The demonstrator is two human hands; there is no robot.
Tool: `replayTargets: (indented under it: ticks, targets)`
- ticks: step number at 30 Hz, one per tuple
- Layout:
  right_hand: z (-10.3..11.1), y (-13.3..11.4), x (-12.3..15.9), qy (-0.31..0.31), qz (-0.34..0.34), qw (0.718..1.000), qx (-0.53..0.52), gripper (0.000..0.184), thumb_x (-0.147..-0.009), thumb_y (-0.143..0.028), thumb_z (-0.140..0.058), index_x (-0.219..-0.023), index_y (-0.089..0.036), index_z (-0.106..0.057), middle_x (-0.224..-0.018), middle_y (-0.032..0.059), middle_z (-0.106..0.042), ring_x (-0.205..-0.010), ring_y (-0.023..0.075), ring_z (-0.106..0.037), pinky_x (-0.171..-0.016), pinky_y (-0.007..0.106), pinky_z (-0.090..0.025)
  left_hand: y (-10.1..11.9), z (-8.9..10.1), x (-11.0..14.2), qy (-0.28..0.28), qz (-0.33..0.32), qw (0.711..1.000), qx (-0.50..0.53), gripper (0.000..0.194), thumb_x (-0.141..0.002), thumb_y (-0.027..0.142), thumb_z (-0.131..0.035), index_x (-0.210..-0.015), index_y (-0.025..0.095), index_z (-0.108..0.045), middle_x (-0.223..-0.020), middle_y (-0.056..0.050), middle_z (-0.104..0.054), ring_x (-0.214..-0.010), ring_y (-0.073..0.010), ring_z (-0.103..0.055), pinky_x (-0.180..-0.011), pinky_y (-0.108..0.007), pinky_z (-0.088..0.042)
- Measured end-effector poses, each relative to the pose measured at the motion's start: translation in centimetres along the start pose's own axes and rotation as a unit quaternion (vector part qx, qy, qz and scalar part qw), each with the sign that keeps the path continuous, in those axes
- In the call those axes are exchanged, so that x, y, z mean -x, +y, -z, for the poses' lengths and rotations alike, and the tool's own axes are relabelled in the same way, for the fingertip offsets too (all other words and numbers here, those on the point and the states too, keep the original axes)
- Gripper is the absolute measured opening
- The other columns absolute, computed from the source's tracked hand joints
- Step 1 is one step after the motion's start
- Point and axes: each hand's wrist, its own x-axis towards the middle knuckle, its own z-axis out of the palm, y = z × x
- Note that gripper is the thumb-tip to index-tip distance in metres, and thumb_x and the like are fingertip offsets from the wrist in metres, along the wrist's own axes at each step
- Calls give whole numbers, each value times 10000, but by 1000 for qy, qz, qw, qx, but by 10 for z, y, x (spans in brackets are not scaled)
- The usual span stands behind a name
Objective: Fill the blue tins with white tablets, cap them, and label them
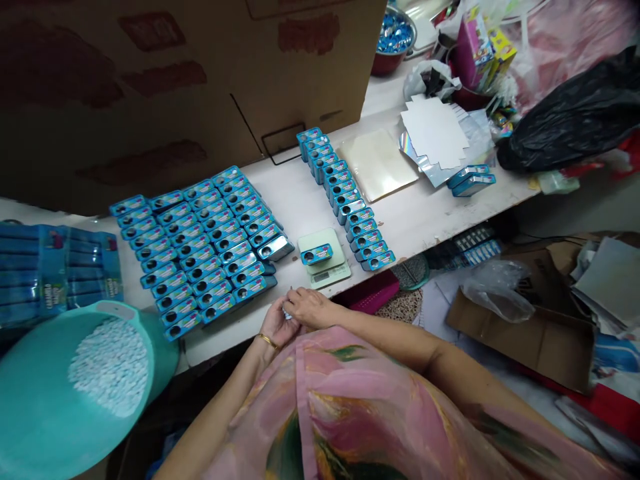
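My left hand (pixel 277 325), with a gold bangle at the wrist, is cupped at the table's front edge around small pale pieces (pixel 287 314), only partly visible. Over its palm, my right hand (pixel 309 307) has its fingers drawn together; whatever they pinch is hidden. Just beyond the hands, one blue tin (pixel 316 255) with a round hole in its top lies on a pale green kitchen scale (pixel 330 275). Rows of similar blue tins (pixel 200 247) stand to the left, and a single line of blue tins (pixel 345 193) runs to the right.
A turquoise tub (pixel 163 333) holding many pale pellets (pixel 113 367) stands at the left. A large cardboard box (pixel 200 87) blocks the back. Clear sheets (pixel 375 163), white card (pixel 435 133), a bowl (pixel 390 61) and a black bag (pixel 570 113) lie toward the right.
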Motion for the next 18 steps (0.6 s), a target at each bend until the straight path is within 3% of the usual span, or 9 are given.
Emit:
replayTargets:
  ticks: [8, 12, 15, 17, 18]
  targets:
    - [-6, -4, -6, -67, 48, 996, -29, 276, -723, -208, -571, -980, -143, -495, -1013, 91, -506, -913, 193, -498, -676, 291, -471, -4, 3, 14, 65, 16, 998, 7, 185, -778, 164, -392, -716, 124, -562, -545, -15, -607, -520, -129, -593, -575, -263, -514]
    - [-10, -2, -3, -49, 77, 995, -44, 215, -774, -253, -519, -971, -169, -530, -1046, 87, -522, -911, 182, -511, -697, 299, -461, -4, 7, 10, 75, 30, 997, 9, 188, -776, 167, -403, -669, 119, -550, -508, -14, -594, -456, -107, -570, -491, -213, -498]
    - [-11, 8, 14, 59, 63, 991, -106, 206, -810, -236, -463, -991, -179, -541, -1024, 71, -547, -909, 154, -516, -783, 290, -436, -3, 13, 6, 41, 6, 999, 25, 152, -757, 122, -424, -682, 115, -556, -524, -22, -605, -480, -111, -586, -509, -217, -512]
    - [-10, 23, 28, 190, -57, 967, -159, 248, -831, -208, -406, -1054, -175, -511, -1027, 80, -544, -966, 153, -496, -838, 301, -413, 0, 16, 4, 33, -12, 999, 28, 153, -755, 111, -421, -735, 108, -573, -594, -61, -636, -575, -148, -624, -536, -245, -528]
    - [-11, 33, 34, 250, -137, 942, -179, 287, -830, -195, -393, -1103, -169, -476, -1047, 93, -531, -999, 158, -481, -851, 314, -408, 1, 17, 3, 34, -19, 999, 29, 167, -759, 110, -414, -771, 107, -580, -631, -78, -646, -617, -163, -633, -538, -252, -532]
